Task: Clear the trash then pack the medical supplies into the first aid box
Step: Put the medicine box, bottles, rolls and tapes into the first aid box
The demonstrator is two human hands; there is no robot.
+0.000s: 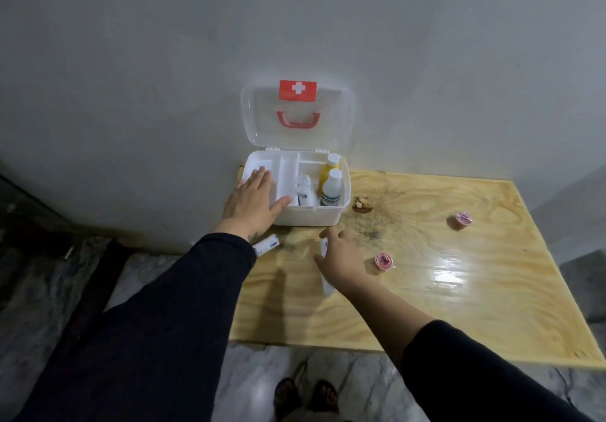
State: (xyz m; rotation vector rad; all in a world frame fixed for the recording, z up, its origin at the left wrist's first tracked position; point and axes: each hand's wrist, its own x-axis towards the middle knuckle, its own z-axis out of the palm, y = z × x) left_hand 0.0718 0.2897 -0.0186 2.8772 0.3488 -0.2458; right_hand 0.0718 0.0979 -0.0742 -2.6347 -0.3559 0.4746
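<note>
The white first aid box [328,216] stands open at the table's far left, its clear lid [341,120] leaning on the wall. Inside are a white bottle [332,190], a yellow bottle [327,169] and a small white pack [305,193]. My left hand [252,203] lies flat and open on the box's left front corner. My right hand [341,256] hovers with fingers spread over a white tube [325,285] on the table. Another white tube [267,244] lies under my left wrist. Two pink tape rolls [383,261] [463,219] sit to the right.
A brown crumpled scrap [362,205] lies beside the box's right side. The wooden table [459,307] meets a grey wall behind. Its front edge runs above a marble floor, where my feet [305,398] show.
</note>
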